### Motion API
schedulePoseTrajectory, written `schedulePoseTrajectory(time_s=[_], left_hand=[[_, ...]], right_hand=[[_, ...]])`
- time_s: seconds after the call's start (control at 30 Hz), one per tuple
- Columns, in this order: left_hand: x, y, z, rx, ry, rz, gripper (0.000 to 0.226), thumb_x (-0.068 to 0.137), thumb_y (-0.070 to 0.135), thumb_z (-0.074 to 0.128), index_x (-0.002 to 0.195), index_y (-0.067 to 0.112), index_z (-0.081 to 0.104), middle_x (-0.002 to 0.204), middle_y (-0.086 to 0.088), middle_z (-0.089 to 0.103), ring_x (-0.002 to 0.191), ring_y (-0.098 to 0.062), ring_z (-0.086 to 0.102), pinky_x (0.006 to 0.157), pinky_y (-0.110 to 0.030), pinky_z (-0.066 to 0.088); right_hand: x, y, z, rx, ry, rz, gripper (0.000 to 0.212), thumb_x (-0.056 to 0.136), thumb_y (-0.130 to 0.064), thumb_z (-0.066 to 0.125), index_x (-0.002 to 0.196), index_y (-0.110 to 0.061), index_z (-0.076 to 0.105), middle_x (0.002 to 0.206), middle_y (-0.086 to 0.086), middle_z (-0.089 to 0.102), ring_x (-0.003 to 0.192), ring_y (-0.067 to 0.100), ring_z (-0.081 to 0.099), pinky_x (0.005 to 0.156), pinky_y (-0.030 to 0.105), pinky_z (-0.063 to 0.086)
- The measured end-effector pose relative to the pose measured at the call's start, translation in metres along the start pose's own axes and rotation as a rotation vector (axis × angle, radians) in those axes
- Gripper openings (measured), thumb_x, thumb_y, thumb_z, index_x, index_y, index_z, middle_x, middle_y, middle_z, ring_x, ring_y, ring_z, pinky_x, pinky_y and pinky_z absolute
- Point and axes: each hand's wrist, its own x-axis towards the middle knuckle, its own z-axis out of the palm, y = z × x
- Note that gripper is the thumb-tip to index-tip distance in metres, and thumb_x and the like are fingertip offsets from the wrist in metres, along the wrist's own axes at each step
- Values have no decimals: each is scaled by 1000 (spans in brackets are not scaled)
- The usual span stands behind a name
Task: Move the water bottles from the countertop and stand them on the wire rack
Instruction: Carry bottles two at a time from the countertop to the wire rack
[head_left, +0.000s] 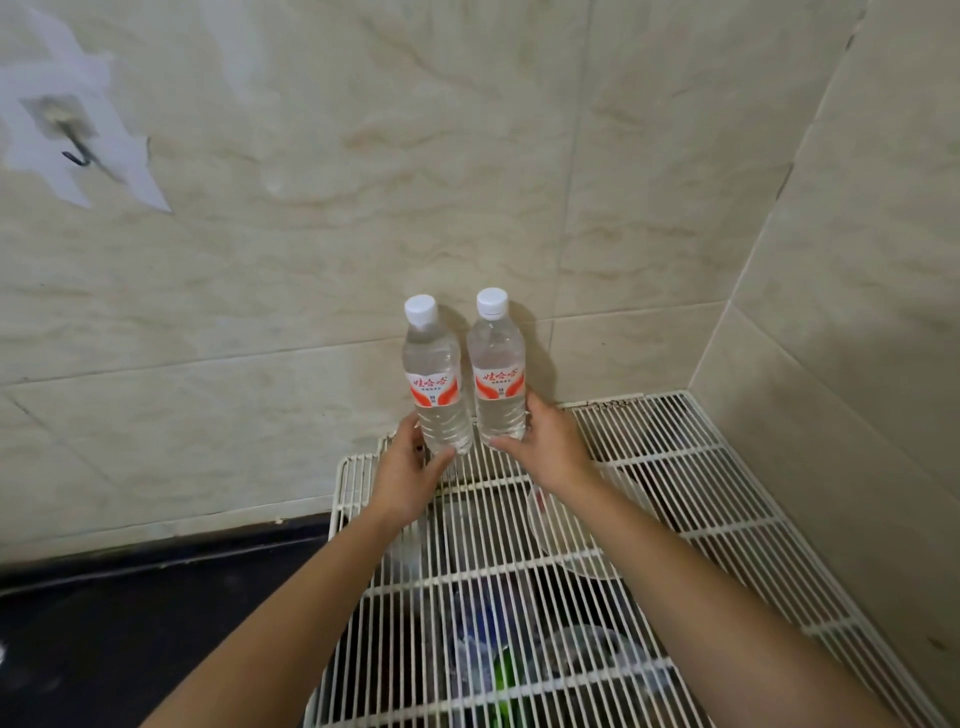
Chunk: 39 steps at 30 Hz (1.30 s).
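Note:
Two clear water bottles with white caps and red-and-white labels are upright side by side at the far left end of the white wire rack (649, 457), close to the tiled wall. My left hand (410, 473) grips the base of the left bottle (435, 379), thumb in front, fingers behind. My right hand (545, 447) holds the base of the right bottle (496, 374) the same way. Whether the bottles' bottoms touch the rack wires I cannot tell.
The rack spans a corner between two beige tiled walls. Beneath its wires lie a white bowl (566, 525), clear containers and a green item (506, 675). A black countertop (130, 639) lies to the left. A hook (75, 156) is taped high on the wall.

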Motion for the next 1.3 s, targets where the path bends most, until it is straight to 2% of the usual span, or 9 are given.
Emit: schedulePoseTrajectory(time_s=[0.07,0.17,0.53,0.73,0.8,0.97,1.1,1.2,1.3], left_hand=[[-1,-3,4,-41,19,19,56,93,23,67,143,27,42,131,8,63,118,-10,61,101,-37,51],[-3,-5,7,-27,34,49,51,95,25,63,142,33,43,130,14,63,118,-6,60,102,-43,51],[-3,-13,17,133,95,126,54,99,38,53,148,39,31,133,16,60,115,-4,58,93,-30,47],[-10,-1,7,173,50,53,60,99,38,53,153,29,27,151,3,47,133,-19,49,107,-45,45],[-29,2,2,244,91,-24,65,100,42,50,156,21,24,158,-3,36,143,-24,37,116,-46,34],[-114,-1,-12,531,77,34,58,103,49,35,154,21,32,162,-4,28,149,-21,24,122,-42,20],[-198,-6,-24,774,232,-23,61,101,56,23,155,27,30,166,-4,15,153,-22,8,122,-49,6],[-264,-9,-41,848,369,-118,66,101,59,20,155,23,30,165,-8,15,153,-26,8,121,-54,10],[-328,-5,-70,942,465,-212,72,96,58,20,153,18,36,162,-16,23,151,-32,17,118,-58,16]], right_hand=[[0,1,4,9,21,-1,78,80,-35,84,147,-28,46,130,-2,68,115,17,67,100,32,50],[-3,1,10,31,22,17,77,83,-36,81,149,-25,42,133,0,67,117,19,67,102,40,53],[-4,17,15,-61,-116,16,74,97,-31,67,158,-28,25,147,5,56,134,25,55,113,50,43],[-24,13,8,-284,-221,8,102,98,-34,62,159,-27,-19,170,8,11,150,30,31,121,51,31],[-43,26,0,-434,-252,-37,93,100,-48,52,160,-26,-16,171,6,-1,156,29,16,125,49,18],[-87,48,-19,-696,-260,-185,71,103,-63,22,161,-23,16,170,12,4,157,31,2,124,50,-1],[-115,39,-25,-669,-133,-315,72,98,-67,7,161,-32,6,169,11,-10,155,31,-15,123,50,-10],[-136,20,-11,-572,-60,-447,73,98,-71,6,160,-35,-5,167,8,-20,153,27,-25,123,48,-14],[-163,-17,19,-500,-76,-566,75,98,-73,10,161,-35,-2,169,8,-19,154,27,-25,123,47,-16]])
